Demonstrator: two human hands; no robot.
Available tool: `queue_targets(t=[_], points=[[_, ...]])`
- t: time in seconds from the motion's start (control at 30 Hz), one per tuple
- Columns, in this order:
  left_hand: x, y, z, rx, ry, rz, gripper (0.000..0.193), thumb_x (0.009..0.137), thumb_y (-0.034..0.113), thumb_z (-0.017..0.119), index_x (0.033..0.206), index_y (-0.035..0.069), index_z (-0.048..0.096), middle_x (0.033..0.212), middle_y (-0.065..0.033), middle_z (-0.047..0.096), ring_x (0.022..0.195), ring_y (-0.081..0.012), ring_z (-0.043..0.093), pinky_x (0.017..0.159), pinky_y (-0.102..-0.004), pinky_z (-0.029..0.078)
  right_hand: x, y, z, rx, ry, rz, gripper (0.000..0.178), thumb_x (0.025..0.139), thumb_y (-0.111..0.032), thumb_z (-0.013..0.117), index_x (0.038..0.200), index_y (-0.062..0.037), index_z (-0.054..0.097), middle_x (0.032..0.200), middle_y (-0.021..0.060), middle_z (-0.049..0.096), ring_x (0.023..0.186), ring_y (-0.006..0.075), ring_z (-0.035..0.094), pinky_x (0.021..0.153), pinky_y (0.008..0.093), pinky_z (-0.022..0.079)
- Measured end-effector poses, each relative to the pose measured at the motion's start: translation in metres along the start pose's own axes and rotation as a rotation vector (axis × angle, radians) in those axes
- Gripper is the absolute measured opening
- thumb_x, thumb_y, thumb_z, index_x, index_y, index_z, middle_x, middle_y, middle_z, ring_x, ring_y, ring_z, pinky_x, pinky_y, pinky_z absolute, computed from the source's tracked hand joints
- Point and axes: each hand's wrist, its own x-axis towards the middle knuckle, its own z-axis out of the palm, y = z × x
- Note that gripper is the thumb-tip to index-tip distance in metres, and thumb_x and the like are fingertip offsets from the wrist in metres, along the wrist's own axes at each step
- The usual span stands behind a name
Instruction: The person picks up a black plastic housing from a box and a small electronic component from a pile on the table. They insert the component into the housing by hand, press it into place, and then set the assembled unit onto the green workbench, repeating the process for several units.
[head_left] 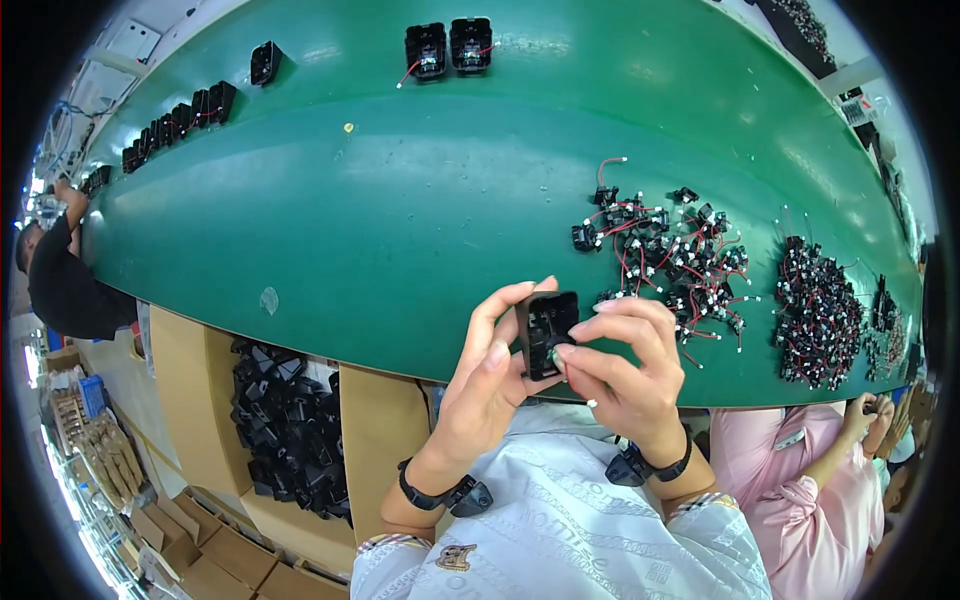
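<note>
My left hand [482, 375] grips a black plastic housing [540, 312] by its sides, above the near edge of the green table. The housing is tilted, with its hollow side toward my right hand [632, 365]. My right fingers are pinched together at the inside of the housing, on a small wired part that they mostly cover. A white connector [591, 403] on a thin lead hangs below those fingers. Just beyond my right hand lies a loose pile of small black parts with red wires and white plugs [655, 245].
A denser heap of wired parts [820, 315] lies farther right. Two housings [448, 48] stand at the far side; a row of housings [180, 120] runs left. A cardboard box [385, 440] of black housings stands below the edge. Co-workers sit at left [75, 270] and right [810, 500].
</note>
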Motion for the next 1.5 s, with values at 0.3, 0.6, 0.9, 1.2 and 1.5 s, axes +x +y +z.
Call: queue_targets(t=[0.3,0.6,0.9,1.2,1.5], points=[[0.001,0.002,0.0,0.124,0.053,0.004,0.053,0.105,0.02,0.047,0.15,0.009,0.021,0.154,-0.0214,0.033,0.131,-0.0274,0.051,0.101,-0.0452,0.053,0.002,0.002,0.005,0.084,-0.034,-0.024,0.027,0.062,-0.009,0.084,0.087,-0.0157,0.078,0.106,0.0017,0.067,0.105,0.0291,0.059,0.087,0.0416,0.05],[-0.003,0.001,-0.01,0.074,0.069,-0.025,0.051,0.102,0.013,0.054,0.146,0.005,0.029,0.141,-0.0173,0.042,0.123,-0.0226,0.054,0.098,-0.0426,0.056,0.0,0.006,0.01,0.137,-0.005,0.026,0.024,0.065,-0.007,0.083,0.087,-0.0138,0.076,0.105,0.0032,0.067,0.104,0.0298,0.06,0.085,0.0415,0.05],[0.006,-0.004,-0.014,0.418,0.057,0.138,0.048,0.098,0.009,0.06,0.139,0.002,0.036,0.132,-0.015,0.045,0.108,-0.0198,0.061,0.084,-0.0385,0.063,0.006,0.01,0.007,0.063,-0.106,-0.105,0.023,0.066,-0.009,0.081,0.087,-0.0099,0.074,0.111,0.0058,0.065,0.106,0.0312,0.06,0.089,0.044,0.05],[0.008,-0.007,-0.023,0.057,0.032,0.079,0.054,0.1,0.019,0.06,0.143,0.004,0.031,0.132,-0.0178,0.051,0.106,-0.0296,0.067,0.079,-0.0383,0.064,0.019,0.008,-0.001,0.272,-0.298,-0.003,0.04,0.069,-0.018,0.083,0.105,-0.0064,0.07,0.14,0.0197,0.054,0.126,0.0396,0.055,0.103,0.05,0.046],[-0.058,0.063,-0.057,0.534,0.407,0.422,0.045,0.102,0.032,0.053,0.13,-0.002,0.046,0.11,-0.0207,0.065,0.083,-0.0276,0.071,0.062,-0.03,0.057,0.137,0.068,-0.046,-0.142,-0.264,-0.233,0.04,0.069,-0.018,0.082,0.096,-0.0068,0.054,0.13,0.0151,0.061,0.111,0.0376,0.056,0.096,0.0438,0.047]])
